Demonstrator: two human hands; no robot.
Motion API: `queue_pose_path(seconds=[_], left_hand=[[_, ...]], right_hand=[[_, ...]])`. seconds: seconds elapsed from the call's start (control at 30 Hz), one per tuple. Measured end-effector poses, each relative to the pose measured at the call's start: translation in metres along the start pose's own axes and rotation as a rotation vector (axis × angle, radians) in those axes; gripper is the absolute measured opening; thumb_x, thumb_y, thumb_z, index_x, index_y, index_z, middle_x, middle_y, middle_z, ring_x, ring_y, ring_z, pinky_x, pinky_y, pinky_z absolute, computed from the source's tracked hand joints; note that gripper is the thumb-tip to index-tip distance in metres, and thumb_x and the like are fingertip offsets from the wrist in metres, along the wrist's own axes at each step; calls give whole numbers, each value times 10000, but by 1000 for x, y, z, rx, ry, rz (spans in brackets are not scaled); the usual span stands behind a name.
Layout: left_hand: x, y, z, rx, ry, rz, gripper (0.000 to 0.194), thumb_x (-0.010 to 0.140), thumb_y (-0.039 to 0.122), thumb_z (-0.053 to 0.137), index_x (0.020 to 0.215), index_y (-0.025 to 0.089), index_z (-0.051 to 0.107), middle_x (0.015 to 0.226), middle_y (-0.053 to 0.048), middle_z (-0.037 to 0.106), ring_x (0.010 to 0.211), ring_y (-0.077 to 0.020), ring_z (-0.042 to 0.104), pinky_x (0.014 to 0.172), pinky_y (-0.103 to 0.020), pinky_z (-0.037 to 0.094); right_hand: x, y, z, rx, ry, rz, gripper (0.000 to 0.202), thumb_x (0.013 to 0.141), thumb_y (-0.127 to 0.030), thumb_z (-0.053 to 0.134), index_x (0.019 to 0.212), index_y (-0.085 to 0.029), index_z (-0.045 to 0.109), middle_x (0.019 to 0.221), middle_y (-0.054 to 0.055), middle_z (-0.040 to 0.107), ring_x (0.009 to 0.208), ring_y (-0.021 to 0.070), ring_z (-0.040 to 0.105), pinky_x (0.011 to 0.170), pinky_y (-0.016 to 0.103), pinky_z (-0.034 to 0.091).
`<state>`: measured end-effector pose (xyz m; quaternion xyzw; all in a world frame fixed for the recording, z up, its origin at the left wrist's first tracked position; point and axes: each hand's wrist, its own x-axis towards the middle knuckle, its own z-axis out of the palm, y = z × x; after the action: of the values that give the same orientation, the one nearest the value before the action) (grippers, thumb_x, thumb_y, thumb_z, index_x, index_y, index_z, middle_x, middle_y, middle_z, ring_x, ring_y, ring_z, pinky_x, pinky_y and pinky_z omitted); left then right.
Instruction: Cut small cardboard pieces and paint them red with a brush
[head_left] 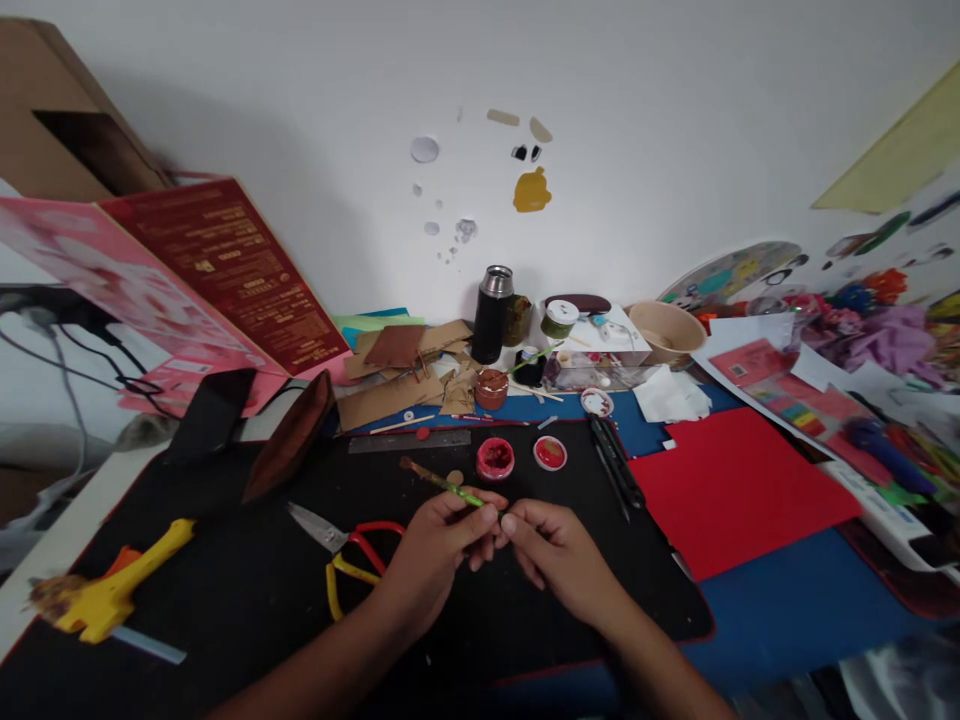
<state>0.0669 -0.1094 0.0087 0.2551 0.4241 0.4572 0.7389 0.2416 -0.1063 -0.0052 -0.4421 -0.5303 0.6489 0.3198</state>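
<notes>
A paintbrush (pixel 444 484) with a green handle and brownish bristles is pinched in my left hand (pixel 441 540), its bristles pointing up and left. My right hand (pixel 559 550) is closed in a pinch, its fingertips meeting those of my left hand. What the right fingers hold, if anything, is hidden. Just beyond my hands stands an open jar of red paint (pixel 495 459). To its right lies the jar's lid (pixel 550 453), smeared red inside. Scissors (pixel 341 545) with red and yellow handles lie open beside my left forearm.
A yellow glue gun (pixel 120 590) lies at left. Black-handled cutters (pixel 616 463) and a red sheet (pixel 739 490) are at right. Behind are a ruler (pixel 409 441), cardboard scraps (pixel 390 395), a black flask (pixel 493 315) and a bowl (pixel 666 332). A black mat (pixel 247 620) covers the desk.
</notes>
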Motion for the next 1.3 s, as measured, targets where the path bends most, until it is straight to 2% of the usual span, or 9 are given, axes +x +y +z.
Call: queue_pose_path(seconds=[0.17, 0.37, 0.63, 0.8, 0.93, 1.0, 1.07, 1.13, 1.3], left_hand=[[7, 1, -1, -46, 86, 22, 493, 547, 530, 1014, 780, 147, 809, 608, 0, 637, 515, -87, 531, 487, -205, 344], [3, 0, 8, -251, 150, -73, 463, 539, 452, 1042, 756, 150, 765, 671, 19, 624, 595, -66, 523, 577, -182, 425], [-1, 0, 18, -401, 130, -131, 447, 589, 435, 1032, 693, 147, 705, 659, 35, 582, 591, -56, 500, 592, -174, 454], [-12, -13, 17, -370, 14, -198, 540, 648, 483, 997, 1048, 176, 802, 851, -18, 682, 608, -51, 529, 553, -164, 432], [-20, -15, 3, -39, -158, -293, 702, 679, 605, 928, 1221, 192, 758, 784, -22, 683, 452, -70, 462, 400, -208, 310], [-15, -5, -8, 219, -56, -126, 619, 758, 554, 883, 1261, 224, 736, 802, -14, 679, 558, -118, 560, 495, -235, 428], [-1, 9, -19, 518, 126, 167, 523, 803, 443, 854, 1271, 257, 713, 930, -26, 696, 832, -191, 671, 781, -320, 554], [17, 21, -29, 786, 227, 396, 622, 806, 382, 835, 1386, 293, 627, 1098, -46, 710, 1047, -262, 672, 983, -438, 529], [54, 19, -39, 1302, 148, 576, 881, 732, 304, 907, 1506, 244, 492, 1392, -133, 666, 1342, -386, 561, 1170, -630, 383]], right_hand=[[0, 1, 0, 79, 116, -40, 522, 927, -680, 690, 853, -164, 677, 520, -72, 486, 415, 70, 366, 415, 194, 280], [4, -1, 21, 231, 203, -206, 459, 876, -611, 791, 1028, -188, 699, 606, -61, 549, 430, 70, 416, 406, 179, 318], [13, -6, 31, 181, 286, -277, 325, 940, -517, 754, 943, -192, 733, 728, 20, 698, 455, 89, 517, 403, 192, 384], [19, -18, 16, 155, 359, -295, 455, 1019, -588, 617, 869, -172, 725, 500, -44, 543, 365, 84, 429, 393, 203, 355], [23, -33, -10, 191, 414, -347, 504, 1036, -615, 583, 859, -165, 726, 498, -29, 563, 384, 94, 463, 420, 219, 352], [25, -39, -25, 192, 443, -381, 503, 1054, -601, 566, 875, -164, 741, 508, -24, 579, 393, 95, 471, 455, 239, 371], [27, -45, -37, 181, 477, -410, 525, 1068, -607, 535, 881, -165, 749, 485, -25, 561, 403, 106, 473, 461, 254, 360], [29, -52, -45, 169, 510, -433, 531, 1069, -615, 525, 877, -172, 745, 468, -28, 540, 403, 115, 465, 456, 264, 346], [37, -67, -50, 155, 535, -471, 511, 1057, -628, 538, 831, -206, 717, 441, -45, 485, 390, 129, 432, 442, 275, 348]])
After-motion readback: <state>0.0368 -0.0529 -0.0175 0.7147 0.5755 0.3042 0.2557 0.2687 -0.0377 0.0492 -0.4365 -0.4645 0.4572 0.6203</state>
